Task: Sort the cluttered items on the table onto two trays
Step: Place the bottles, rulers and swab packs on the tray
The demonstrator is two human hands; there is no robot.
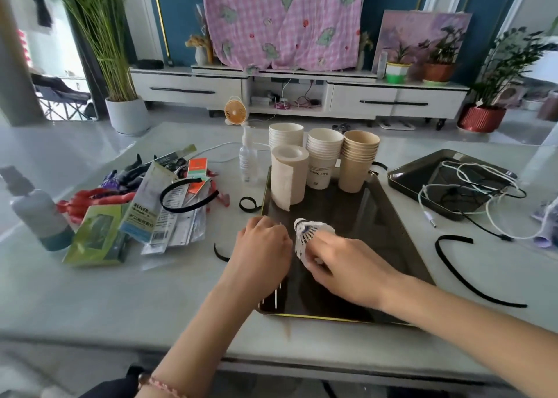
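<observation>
While right hand (347, 264) fingers (329, 246) pinch shuttlecock (308, 237) by feather skirt, cork points up-left, toward left hand (262, 246). Shuttlecock over near tray (377, 231), front half, long axis slanting. Left hand curled at tray's left rim; holding anything: cannot tell. Right hand nearer; judged next: lower, release.

Glossy dark tray (377, 243), seemingly metal; matt paper cups (359, 162); smooth, faintly shiny pale table (151, 301).
</observation>
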